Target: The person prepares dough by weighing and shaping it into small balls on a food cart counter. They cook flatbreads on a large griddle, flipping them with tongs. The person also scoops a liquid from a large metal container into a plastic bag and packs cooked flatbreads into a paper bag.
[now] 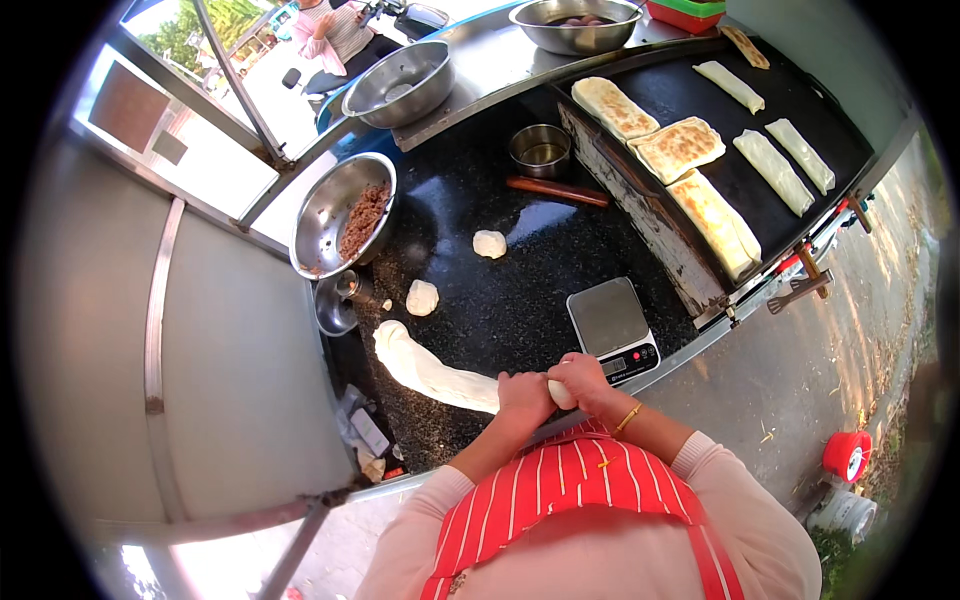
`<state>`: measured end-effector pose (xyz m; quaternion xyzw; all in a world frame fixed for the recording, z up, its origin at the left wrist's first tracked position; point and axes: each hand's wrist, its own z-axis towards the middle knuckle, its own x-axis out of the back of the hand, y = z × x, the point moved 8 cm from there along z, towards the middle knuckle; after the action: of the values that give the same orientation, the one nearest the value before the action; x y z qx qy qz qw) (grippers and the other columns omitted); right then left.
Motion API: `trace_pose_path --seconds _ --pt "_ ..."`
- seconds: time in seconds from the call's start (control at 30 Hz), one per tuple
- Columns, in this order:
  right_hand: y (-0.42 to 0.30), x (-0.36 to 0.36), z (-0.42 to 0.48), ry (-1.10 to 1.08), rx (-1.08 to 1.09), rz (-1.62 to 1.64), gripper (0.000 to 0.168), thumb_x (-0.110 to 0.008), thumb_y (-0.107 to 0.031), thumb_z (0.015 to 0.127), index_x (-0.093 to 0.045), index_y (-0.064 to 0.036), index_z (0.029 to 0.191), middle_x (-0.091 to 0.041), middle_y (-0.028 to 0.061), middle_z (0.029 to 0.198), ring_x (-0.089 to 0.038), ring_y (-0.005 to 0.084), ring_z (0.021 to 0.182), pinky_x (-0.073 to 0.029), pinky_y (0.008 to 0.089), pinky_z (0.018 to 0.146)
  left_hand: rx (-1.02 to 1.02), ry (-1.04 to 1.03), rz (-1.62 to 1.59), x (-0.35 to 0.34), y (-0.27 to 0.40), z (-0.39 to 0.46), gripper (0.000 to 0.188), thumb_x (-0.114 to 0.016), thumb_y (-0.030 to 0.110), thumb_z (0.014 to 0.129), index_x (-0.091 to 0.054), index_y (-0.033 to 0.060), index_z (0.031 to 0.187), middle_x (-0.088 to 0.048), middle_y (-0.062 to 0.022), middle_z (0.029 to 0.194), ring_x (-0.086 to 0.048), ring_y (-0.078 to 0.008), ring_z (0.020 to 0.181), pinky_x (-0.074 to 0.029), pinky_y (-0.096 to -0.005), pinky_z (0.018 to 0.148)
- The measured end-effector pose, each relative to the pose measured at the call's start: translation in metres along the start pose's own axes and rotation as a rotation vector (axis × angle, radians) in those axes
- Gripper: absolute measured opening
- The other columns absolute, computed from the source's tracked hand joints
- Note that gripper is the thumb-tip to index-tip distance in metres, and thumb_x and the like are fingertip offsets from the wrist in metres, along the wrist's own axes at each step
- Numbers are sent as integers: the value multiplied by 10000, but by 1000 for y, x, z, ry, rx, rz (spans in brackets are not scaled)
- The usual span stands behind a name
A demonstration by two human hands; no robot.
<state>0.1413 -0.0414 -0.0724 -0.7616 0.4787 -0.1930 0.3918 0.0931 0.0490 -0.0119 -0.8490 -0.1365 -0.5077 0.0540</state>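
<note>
A long roll of pale dough [435,373] lies across the speckled black stone worktop [480,330]. My left hand [526,397] is closed around its near right end. Right beside it, my right hand [583,381] grips the end piece of the dough [559,394], which bulges out between the two hands. Just beyond my right hand sits a digital kitchen scale [609,319] with a bare steel plate. Two separate lumps of dough, one nearer [422,298] and one farther [490,244], rest on the stone, with a tiny dough scrap [387,304] by the roll.
At the left stands a steel bowl of minced filling [365,221]. A steel cup of oil [540,150] and a wooden rolling pin [559,190] lie near the griddle [697,97], which bears browned flatbreads [679,146] and pale dough strips [772,171]. A person [337,37] is outside.
</note>
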Motion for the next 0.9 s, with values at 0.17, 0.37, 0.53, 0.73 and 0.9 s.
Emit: trace_pose_path --seconds 0.17,0.37,0.53,0.73,0.9 --pt "-173 -38 -149 -825 285 197 84 -693 -81 809 -645 -16 831 -665 110 887 -622 150 778 -518 303 699 -11 55 -213 3 -15 -2 498 -713 402 725 -565 153 1130 -619 -83 1142 -565 -259 1117 -365 -473 942" --pt "-268 106 -135 -169 1094 198 517 -483 -457 997 -539 -95 1361 -653 101 1173 -623 124 998 -514 275 842 -174 476 -437 71 -23 -35 1150 -892 356 580 -249 102 1499 -388 -149 1447 -331 -308 1367 -231 -484 1091" --pt "-178 93 -59 -167 652 87 578 -419 -454 1021 -469 -23 1404 -595 129 1302 -529 168 1221 -375 323 1062 10 468 -595 61 -60 -44 1026 -850 333 666 -285 68 1480 -430 -157 1416 -368 -327 1335 -247 -443 1101" --pt "-185 132 -60 -46 808 230 568 -405 -470 1023 -497 -57 1400 -560 128 1358 -441 175 1327 -232 339 1163 22 483 -548 56 -68 -50 996 -831 305 687 -282 55 1480 -435 -169 1415 -362 -331 1343 -235 -449 1112" --pt "-179 133 -59 -12 792 130 606 -389 -500 1017 -494 -40 1396 -552 132 1364 -445 194 1322 -256 341 1147 38 425 -515 48 -72 -49 1005 -826 308 686 -272 51 1484 -424 -175 1427 -337 -335 1363 -219 -452 1124"
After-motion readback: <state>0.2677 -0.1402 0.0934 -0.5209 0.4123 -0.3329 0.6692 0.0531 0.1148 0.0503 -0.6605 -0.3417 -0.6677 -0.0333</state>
